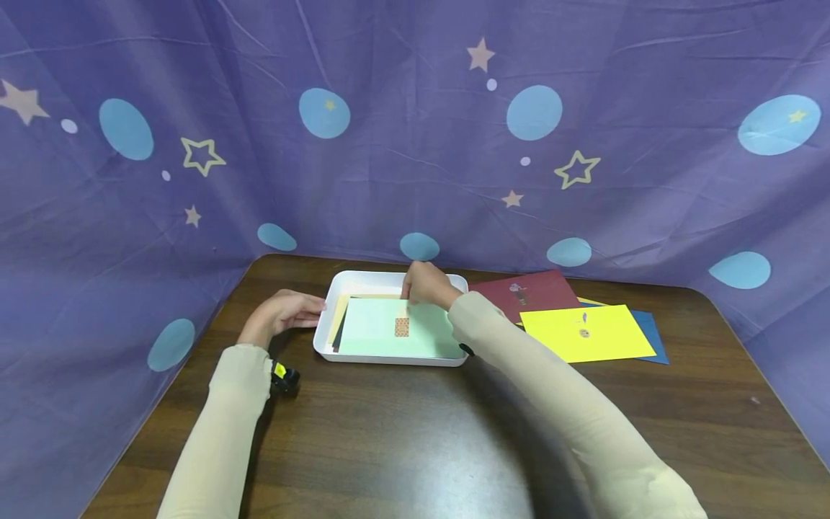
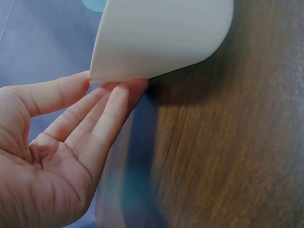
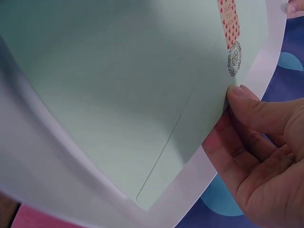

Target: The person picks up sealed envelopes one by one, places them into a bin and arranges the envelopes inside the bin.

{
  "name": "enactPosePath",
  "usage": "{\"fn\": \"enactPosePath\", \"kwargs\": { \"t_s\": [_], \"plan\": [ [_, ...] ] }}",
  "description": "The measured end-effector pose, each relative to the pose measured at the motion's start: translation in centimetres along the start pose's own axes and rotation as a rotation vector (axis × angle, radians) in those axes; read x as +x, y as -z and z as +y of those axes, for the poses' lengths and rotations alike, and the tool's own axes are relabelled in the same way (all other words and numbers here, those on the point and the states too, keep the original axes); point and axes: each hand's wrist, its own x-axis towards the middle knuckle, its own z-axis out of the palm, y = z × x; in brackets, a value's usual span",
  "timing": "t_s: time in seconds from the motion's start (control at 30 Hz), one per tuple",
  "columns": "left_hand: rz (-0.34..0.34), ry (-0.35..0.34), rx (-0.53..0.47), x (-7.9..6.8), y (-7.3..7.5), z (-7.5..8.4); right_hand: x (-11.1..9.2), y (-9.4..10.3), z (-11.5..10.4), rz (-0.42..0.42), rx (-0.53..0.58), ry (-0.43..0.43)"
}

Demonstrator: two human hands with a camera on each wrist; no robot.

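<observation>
A shallow white tray (image 1: 389, 360) holds a stack of envelopes, the top one a mint green envelope (image 1: 369, 328). My right hand (image 1: 424, 285) reaches over the tray and pinches the envelope's far edge, thumb on top and fingers beneath, as the right wrist view shows. Near that thumb the envelope bears a heart-patterned "just for you" sticker (image 3: 230, 23) and a lacy oval motif (image 3: 234, 59). At the tray's left end, my left hand (image 1: 285, 313) holds the wall, its thumb at the rim and its fingertips against the outside. Cream and dark envelope edges show under the green one.
Right of the tray lie a maroon envelope (image 1: 541, 292), a bright yellow envelope (image 1: 609, 335) and a blue envelope (image 1: 656, 340), overlapping on the brown wooden table (image 1: 376, 432). A purple star-patterned cloth (image 1: 415, 130) hangs behind the table.
</observation>
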Motion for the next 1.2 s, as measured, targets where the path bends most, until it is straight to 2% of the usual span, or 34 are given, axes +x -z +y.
{"fn": "enactPosePath", "kwargs": {
  "t_s": [0.4, 1.2],
  "plan": [
    [0.001, -0.001, 0.004, 0.04, -0.02, -0.03, 0.05, -0.40, 0.15, 0.001, 0.011, -0.015],
    [0.021, 0.018, 0.005, 0.32, 0.11, -0.16, 0.15, -0.85, 0.35, 0.025, -0.034, 0.031]
  ]
}}
